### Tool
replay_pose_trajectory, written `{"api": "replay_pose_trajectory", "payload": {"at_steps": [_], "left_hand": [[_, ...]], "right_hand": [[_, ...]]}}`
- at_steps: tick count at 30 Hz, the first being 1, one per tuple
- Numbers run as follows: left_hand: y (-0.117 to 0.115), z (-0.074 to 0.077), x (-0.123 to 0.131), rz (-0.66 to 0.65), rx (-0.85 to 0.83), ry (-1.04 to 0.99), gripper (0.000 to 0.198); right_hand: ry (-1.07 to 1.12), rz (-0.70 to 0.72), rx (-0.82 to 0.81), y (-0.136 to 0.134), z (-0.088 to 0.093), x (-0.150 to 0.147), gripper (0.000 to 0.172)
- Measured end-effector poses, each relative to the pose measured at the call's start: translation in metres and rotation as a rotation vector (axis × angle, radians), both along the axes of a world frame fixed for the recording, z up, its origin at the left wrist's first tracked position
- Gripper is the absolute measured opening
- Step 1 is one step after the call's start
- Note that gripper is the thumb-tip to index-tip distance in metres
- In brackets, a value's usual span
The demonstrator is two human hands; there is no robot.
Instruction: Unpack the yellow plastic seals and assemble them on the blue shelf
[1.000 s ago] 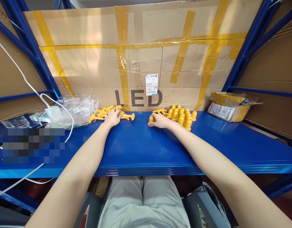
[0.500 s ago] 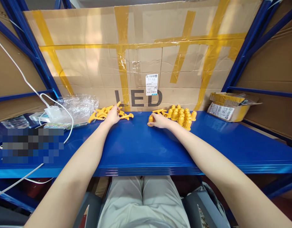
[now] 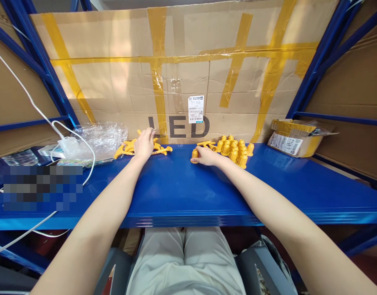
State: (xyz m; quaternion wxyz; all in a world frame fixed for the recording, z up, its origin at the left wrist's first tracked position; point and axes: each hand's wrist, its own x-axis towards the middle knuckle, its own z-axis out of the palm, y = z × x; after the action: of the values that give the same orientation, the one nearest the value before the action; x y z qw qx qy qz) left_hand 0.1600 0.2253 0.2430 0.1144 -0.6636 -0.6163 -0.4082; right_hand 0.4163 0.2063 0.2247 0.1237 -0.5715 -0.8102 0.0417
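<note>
My left hand is closed at the left-hand pile, gripping a yellow T-shaped handle, most of which is hidden by my fingers. A small metallic-looking bit shows at the fingertips, too small to make out. Beneath and around that hand lie several more yellow handles. My right hand has its thumb and fingers closed around a ribbed yellow cup-shaped cap standing on the blue shelf. Just behind the right hand is another yellow T-shaped piece, beside a cluster of several yellow caps.
A large taped cardboard sheet stands along the back. At the right sits an opened small carton. Clear plastic wrap, a white charger and white cables occupy the left side. Blue rack posts flank both ends.
My left hand has lifted and turned slightly, and the yellow handle's end now shows left of the fingers instead of at their tips. My right hand and its cap have stayed put.
</note>
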Motion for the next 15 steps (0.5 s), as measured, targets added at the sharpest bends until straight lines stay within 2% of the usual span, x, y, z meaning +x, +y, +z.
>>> {"api": "replay_pose_trajectory", "payload": {"at_steps": [3, 6, 8, 12, 15], "left_hand": [[-0.002, 0.002, 0.002, 0.025, 0.010, -0.024, 0.032], [0.002, 0.000, 0.002, -0.028, -0.014, -0.081, 0.030], [0.007, -0.004, 0.005, -0.152, -0.081, -0.158, 0.029], [0.012, -0.014, 0.014, -0.444, -0.341, -0.300, 0.026], [0.014, -0.021, 0.020, -0.504, -0.468, -0.283, 0.023]], "right_hand": [[0.007, 0.007, -0.001, 0.000, 0.000, 0.000, 0.032], [0.015, 0.009, -0.001, 0.000, -0.001, 0.001, 0.032], [0.016, 0.010, -0.001, 0.000, -0.001, 0.001, 0.032], [0.018, 0.021, 0.000, 0.001, -0.002, 0.001, 0.034], [0.018, 0.019, -0.003, 0.002, -0.003, 0.001, 0.034]]}}
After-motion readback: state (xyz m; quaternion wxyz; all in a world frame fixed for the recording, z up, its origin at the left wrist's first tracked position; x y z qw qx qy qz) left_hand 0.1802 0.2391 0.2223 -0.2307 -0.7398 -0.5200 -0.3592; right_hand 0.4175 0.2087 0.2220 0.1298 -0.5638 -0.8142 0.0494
